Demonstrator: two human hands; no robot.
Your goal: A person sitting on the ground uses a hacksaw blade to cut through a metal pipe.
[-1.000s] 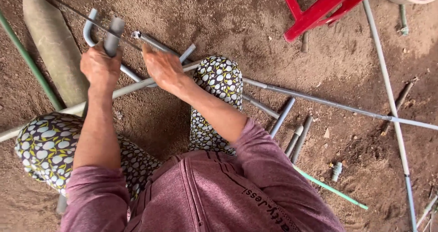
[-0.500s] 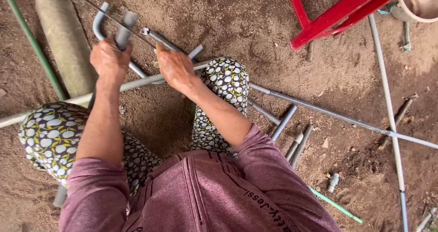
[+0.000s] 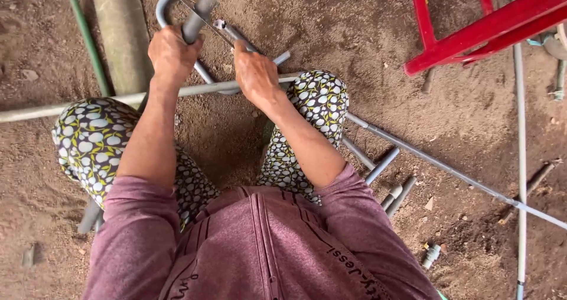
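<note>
Left hand (image 3: 172,55) gripping one hacksaw (image 3: 195,22) handle, right hand (image 3: 255,75) clamping one grey pipe (image 3: 118,98), three pipe offcuts (image 3: 390,179) nearby.

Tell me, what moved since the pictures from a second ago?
The camera view slid, so the red stool sits lower and the curved saw frame nearer the top edge. The left hand still grips the saw handle; the right hand still presses the long grey pipe.
</note>
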